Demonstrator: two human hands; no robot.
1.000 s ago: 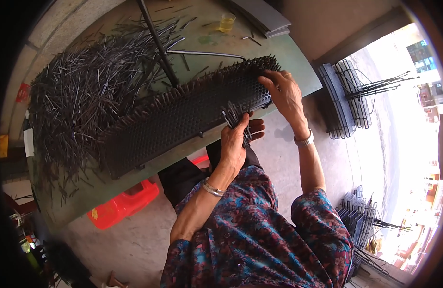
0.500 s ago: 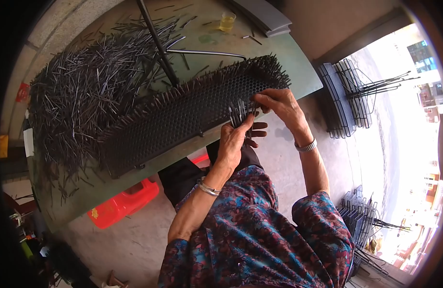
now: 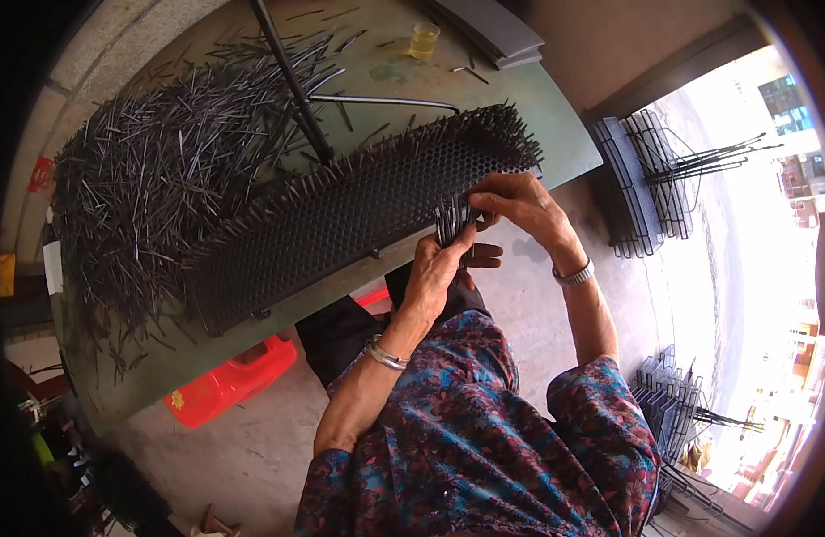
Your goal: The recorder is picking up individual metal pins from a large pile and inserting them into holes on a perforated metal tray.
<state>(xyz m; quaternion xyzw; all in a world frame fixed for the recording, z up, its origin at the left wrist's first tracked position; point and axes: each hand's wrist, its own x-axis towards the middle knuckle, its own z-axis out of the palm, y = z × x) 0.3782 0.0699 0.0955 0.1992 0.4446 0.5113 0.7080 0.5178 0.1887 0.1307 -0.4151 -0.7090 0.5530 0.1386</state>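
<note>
My left hand [image 3: 436, 276] is closed on a small bundle of thin dark strips [image 3: 447, 220], whose ends stick up past the thumb. Beside it, my right hand [image 3: 527, 208] pinches with thumb and forefinger at the bundle's right side; whatever sits between those fingertips is too small to make out. Both hands are over the near edge of a long black perforated panel [image 3: 332, 219], toward its right end. Dark strips stand upright in rows along the panel's far edge and right end [image 3: 502, 125].
A large heap of loose dark strips [image 3: 153, 170] covers the left of the green table [image 3: 556, 116]. A black metal rod [image 3: 292, 80] rises behind the panel. Farther back stand a cup of yellow liquid [image 3: 422, 41] and grey sheets [image 3: 493, 36]. A red plastic stool [image 3: 233, 380] is below.
Both hands have shifted slightly, the bundle moving a little down and right. My right fingers remain at its side.
</note>
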